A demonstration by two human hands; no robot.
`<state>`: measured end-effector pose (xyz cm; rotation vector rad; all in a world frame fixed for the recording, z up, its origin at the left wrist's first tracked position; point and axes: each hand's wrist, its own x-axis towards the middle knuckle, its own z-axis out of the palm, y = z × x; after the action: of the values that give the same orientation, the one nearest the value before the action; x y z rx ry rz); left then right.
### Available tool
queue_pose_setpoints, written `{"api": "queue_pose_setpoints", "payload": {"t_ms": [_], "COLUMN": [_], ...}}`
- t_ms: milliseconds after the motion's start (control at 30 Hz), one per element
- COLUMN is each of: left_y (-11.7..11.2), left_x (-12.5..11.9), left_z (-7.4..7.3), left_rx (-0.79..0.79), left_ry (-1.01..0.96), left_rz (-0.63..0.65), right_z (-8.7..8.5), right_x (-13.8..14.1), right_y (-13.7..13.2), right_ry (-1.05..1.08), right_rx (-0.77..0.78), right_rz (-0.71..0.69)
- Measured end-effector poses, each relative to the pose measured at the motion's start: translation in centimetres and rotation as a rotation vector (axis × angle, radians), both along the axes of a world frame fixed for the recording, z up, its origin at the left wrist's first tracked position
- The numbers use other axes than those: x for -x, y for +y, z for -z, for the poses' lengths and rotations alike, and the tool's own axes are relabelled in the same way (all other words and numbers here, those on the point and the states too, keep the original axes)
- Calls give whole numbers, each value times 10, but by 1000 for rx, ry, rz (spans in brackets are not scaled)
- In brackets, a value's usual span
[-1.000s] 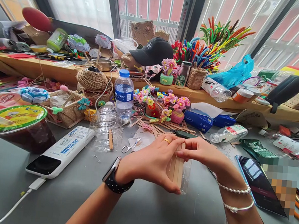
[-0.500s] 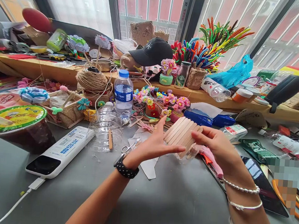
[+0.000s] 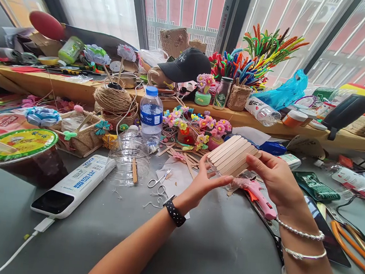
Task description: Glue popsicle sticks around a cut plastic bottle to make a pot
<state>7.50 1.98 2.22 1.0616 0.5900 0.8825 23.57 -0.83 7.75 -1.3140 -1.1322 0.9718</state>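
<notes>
Clearly, a popsicle-stick panel [image 3: 232, 155] is held aloft.
Left hand [image 3: 199, 184] grasps its eight-o'clock edge, right hand [image 3: 276, 179] pinches four o'clock; pink glue gun [image 3: 259, 199] at five o'clock.

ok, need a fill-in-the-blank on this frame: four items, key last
1. The right hand grips a row of flat craft sticks made of ____.
2. The dotted watch strap is on the ____ wrist.
3. The body of the glue gun near the right hand is mostly ____.
4. The upright water bottle has a ____ cap.

Missing words: wood; left; pink; blue.
</notes>
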Motion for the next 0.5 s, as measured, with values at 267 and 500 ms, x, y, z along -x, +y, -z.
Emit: {"api": "queue_pose_setpoints", "payload": {"t_ms": [267, 500], "left_y": [2, 1], "left_x": [-4, -2], "left_z": [6, 4], "left_rx": [-107, -177], "left_ry": [0, 37], "left_rz": [-94, -128], "right_z": [-1, -3], "right_x": [-2, -2], "right_y": [-1, -1], "right_ry": [-71, -119], "right_rx": [16, 55], "right_rz": [-33, -38]}}
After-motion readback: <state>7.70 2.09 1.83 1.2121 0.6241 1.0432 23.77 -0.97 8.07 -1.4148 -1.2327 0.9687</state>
